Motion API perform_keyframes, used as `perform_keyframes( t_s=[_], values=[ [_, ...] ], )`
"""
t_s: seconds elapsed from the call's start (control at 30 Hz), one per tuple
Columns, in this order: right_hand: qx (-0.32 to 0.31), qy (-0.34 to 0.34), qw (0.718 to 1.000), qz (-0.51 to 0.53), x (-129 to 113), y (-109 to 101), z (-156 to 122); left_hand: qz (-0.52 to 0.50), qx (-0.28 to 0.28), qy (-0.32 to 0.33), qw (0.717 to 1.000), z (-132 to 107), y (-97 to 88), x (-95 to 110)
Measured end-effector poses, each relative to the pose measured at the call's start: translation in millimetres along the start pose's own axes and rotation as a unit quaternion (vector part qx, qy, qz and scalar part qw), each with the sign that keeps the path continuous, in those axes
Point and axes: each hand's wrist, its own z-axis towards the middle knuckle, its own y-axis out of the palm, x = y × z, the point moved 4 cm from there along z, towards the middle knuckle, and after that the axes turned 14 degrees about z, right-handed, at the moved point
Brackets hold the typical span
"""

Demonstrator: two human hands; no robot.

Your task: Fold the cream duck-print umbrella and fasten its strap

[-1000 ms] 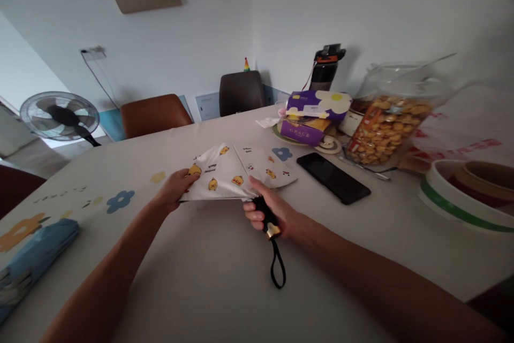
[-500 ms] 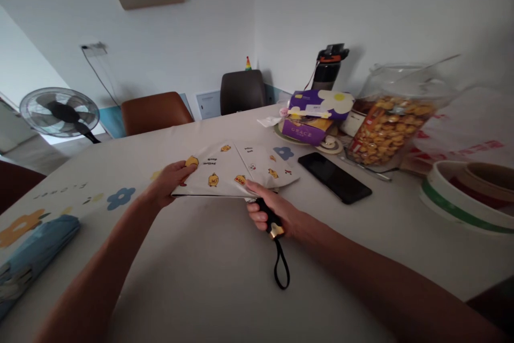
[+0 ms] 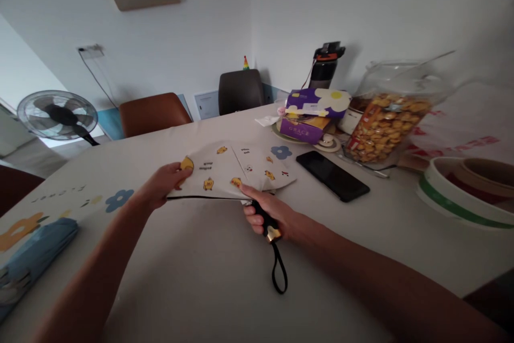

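A folded white umbrella (image 3: 233, 172) printed with yellow ducks lies over the table (image 3: 209, 279). My right hand (image 3: 273, 213) is closed round its black handle, thumb pressed on the canopy. A black wrist strap (image 3: 278, 272) trails from the gold-capped handle end onto the table. My left hand (image 3: 163, 185) pinches the canopy's left edge and holds that panel stretched flat and lifted a little off the table.
A black phone (image 3: 332, 175) lies right of the umbrella. Behind it are purple boxes (image 3: 311, 113), a dark flask (image 3: 324, 66) and a jar of snacks (image 3: 391, 118). Stacked bowls (image 3: 466, 190) sit far right. A blue folded umbrella (image 3: 32, 257) lies far left. Chairs (image 3: 155, 113) and a fan (image 3: 58, 116) stand beyond.
My left hand has drawn the canopy edge further left, spreading the panel flatter. The right hand keeps its grip on the handle, almost still.
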Motion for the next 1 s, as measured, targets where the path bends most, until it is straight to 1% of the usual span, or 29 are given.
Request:
perform_keyframes(
  t_s=[0.03, 0.07, 0.1, 0.13, 0.17, 0.2, 0.27, 0.3, 0.33, 0.37, 0.4, 0.43, 0.47, 0.57, 0.63, 0.7, 0.8, 0.87, 0.9, 0.97, 1.0],
  values=[
    [0.005, -0.013, 1.000, -0.007, -0.1, -0.9, 0.5, 0.064, -0.023, -0.011, 0.998, 5.1, 3.0, -7.7],
    [0.012, -0.026, 0.999, -0.017, 0.1, -1.7, 0.8, 0.136, -0.050, -0.018, 0.989, 9.7, 5.7, -15.1],
    [0.017, -0.035, 0.999, -0.028, 0.5, -2.1, 0.9, 0.206, -0.071, -0.021, 0.976, 13.3, 7.2, -21.5],
    [0.021, -0.040, 0.998, -0.041, 1.2, -2.0, 0.8, 0.264, -0.072, -0.021, 0.961, 16.0, 6.9, -25.7],
    [0.023, -0.043, 0.997, -0.054, 2.0, -1.4, 0.3, 0.307, -0.045, -0.013, 0.951, 17.5, 4.9, -26.5],
    [0.026, -0.046, 0.996, -0.068, 2.7, -0.4, -0.6, 0.340, 0.008, 0.000, 0.940, 17.3, 1.7, -23.4],
    [0.035, -0.055, 0.993, -0.096, 3.5, 2.5, -3.7, 0.362, 0.143, 0.054, 0.920, 9.9, -1.6, -7.6],
    [0.043, -0.062, 0.991, -0.109, 3.7, 4.3, -5.8, 0.342, 0.189, 0.092, 0.916, 3.5, 1.2, 2.4],
    [0.050, -0.070, 0.989, -0.123, 4.0, 6.3, -8.0, 0.305, 0.209, 0.128, 0.920, -3.4, 7.5, 11.6],
    [0.055, -0.076, 0.986, -0.137, 4.6, 8.4, -10.3, 0.243, 0.196, 0.164, 0.936, -9.8, 17.4, 19.3],
    [0.060, -0.079, 0.983, -0.153, 5.7, 10.6, -12.3, 0.184, 0.150, 0.180, 0.955, -14.7, 30.2, 24.4],
    [0.062, -0.079, 0.980, -0.169, 7.3, 12.5, -13.9, 0.142, 0.117, 0.177, 0.967, -18.9, 42.7, 27.3],
    [0.063, -0.080, 0.978, -0.184, 9.1, 14.2, -15.0, 0.119, 0.097, 0.172, 0.973, -22.3, 53.9, 28.7],
    [0.062, -0.085, 0.970, -0.218, 14.8, 15.8, -14.9, 0.082, 0.119, 0.138, 0.980, -26.6, 72.4, 26.1],
    [0.048, -0.096, 0.964, -0.242, 18.2, 15.4, -12.9, 0.057, 0.116, 0.119, 0.984, -26.3, 76.5, 23.1],
    [0.025, -0.103, 0.957, -0.271, 21.6, 15.2, -11.3, 0.013, 0.099, 0.110, 0.989, -26.5, 77.2, 22.3],
    [-0.008, -0.091, 0.953, -0.290, 26.3, 17.4, -12.8, -0.101, 0.064, 0.107, 0.987, -27.7, 77.6, 23.6],
    [-0.019, -0.076, 0.954, -0.290, 28.0, 20.5, -16.1, -0.198, 0.032, 0.085, 0.976, -27.6, 79.7, 22.6],
    [-0.022, -0.068, 0.954, -0.292, 28.4, 22.2, -17.7, -0.242, 0.026, 0.070, 0.967, -27.3, 80.5, 21.2],
    [-0.026, -0.053, 0.953, -0.296, 29.1, 24.9, -19.7, -0.302, 0.035, 0.051, 0.951, -27.0, 80.7, 18.5],
    [-0.025, -0.047, 0.954, -0.297, 29.6, 25.3, -19.8, -0.318, 0.047, 0.053, 0.946, -27.3, 80.0, 17.7]
  ],
)
